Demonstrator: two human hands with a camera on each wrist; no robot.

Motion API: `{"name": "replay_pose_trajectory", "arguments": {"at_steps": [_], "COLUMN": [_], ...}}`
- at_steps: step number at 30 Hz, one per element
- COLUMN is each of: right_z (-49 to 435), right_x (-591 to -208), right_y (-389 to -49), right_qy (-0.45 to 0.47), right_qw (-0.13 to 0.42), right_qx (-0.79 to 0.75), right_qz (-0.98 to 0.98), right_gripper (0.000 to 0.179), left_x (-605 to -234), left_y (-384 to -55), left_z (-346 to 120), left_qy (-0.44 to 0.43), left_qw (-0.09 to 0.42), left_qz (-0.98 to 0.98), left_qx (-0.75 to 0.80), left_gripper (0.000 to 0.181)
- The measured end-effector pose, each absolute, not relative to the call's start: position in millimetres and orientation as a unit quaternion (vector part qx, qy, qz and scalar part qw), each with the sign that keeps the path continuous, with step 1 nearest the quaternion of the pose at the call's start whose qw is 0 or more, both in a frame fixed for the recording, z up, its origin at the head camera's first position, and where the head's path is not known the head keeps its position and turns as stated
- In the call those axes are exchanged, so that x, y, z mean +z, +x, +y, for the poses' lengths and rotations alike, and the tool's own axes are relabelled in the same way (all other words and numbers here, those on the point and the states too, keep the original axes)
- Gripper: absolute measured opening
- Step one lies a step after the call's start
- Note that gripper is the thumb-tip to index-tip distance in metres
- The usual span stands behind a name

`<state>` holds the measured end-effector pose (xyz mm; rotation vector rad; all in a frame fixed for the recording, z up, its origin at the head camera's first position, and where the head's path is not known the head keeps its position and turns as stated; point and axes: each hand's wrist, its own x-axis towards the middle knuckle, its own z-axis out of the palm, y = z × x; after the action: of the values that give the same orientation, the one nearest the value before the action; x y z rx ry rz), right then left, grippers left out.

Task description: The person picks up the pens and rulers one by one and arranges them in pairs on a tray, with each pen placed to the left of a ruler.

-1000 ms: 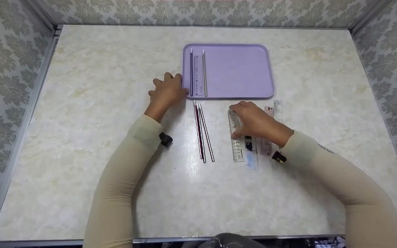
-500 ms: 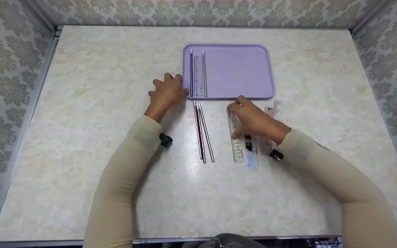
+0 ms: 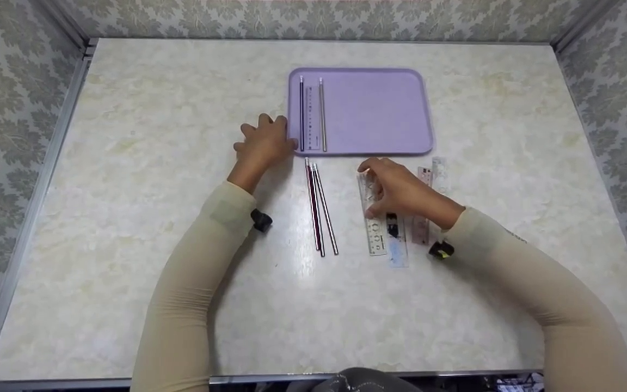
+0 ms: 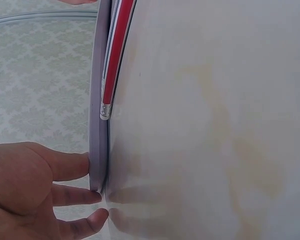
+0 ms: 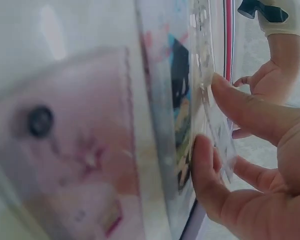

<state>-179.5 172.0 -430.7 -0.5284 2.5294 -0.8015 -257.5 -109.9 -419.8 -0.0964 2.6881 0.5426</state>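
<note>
My right hand (image 3: 403, 190) pinches a clear ruler (image 3: 377, 239) with thumb and fingers at its edges. In the right wrist view, the same clear ruler (image 5: 223, 142) slants between thumb and fingertips, its far end overlapping the other rulers. My left hand (image 3: 264, 141) rests at the near left corner of the purple tray (image 3: 379, 153). Its thumb touches the tray rim (image 4: 95, 135) in the left wrist view, and its other fingers are spread. On the tray lie a dark pencil (image 3: 302, 114), a ruler (image 3: 313, 120) and a silvery pencil (image 3: 323, 117), side by side.
Three striped pencils (image 3: 326, 212) lie on the table between my hands. Right of the held ruler are a ruler with a dark and blue picture (image 3: 396, 253), a pink ruler (image 3: 420, 233) and another clear ruler (image 3: 440, 174). Patterned walls (image 3: 313, 22) enclose the table.
The right hand shifts slightly on the clear ruler, its upper fingers lifting a little and then lowering. The left hand, tray and pencils stay in place.
</note>
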Motion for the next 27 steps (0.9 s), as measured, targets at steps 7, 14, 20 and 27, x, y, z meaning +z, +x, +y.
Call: {"name": "replay_pose_trajectory", "arguments": {"at_steps": [7, 14, 20, 27], "right_z": [175.9, 180.6, 185.6, 190.9], "right_x": [-431.3, -436.3, -438.6, -439.8], "right_y": [-174.8, -172.0, -172.0, -173.7], "right_qy": [-0.191, -0.168, -0.121, -0.087], "right_qw": [0.207, 0.213, 0.238, 0.265], "right_qx": [-0.312, -0.341, -0.412, -0.458], "right_qz": [0.907, 0.900, 0.871, 0.844], "right_gripper": [0.096, 0.101, 0.090, 0.084], "left_x": [-420.7, -421.4, -421.4, -421.9], "left_y": [-256.9, -257.1, -258.6, -258.8], "left_z": [-109.4, -109.0, -109.1, -109.8], "left_qy": [-0.032, -0.038, -0.041, -0.038], "left_qw": [0.189, 0.193, 0.197, 0.194], "left_qz": [0.964, 0.962, 0.961, 0.961], "left_qx": [0.185, 0.188, 0.190, 0.195], "left_gripper": [0.058, 0.060, 0.060, 0.059]}}
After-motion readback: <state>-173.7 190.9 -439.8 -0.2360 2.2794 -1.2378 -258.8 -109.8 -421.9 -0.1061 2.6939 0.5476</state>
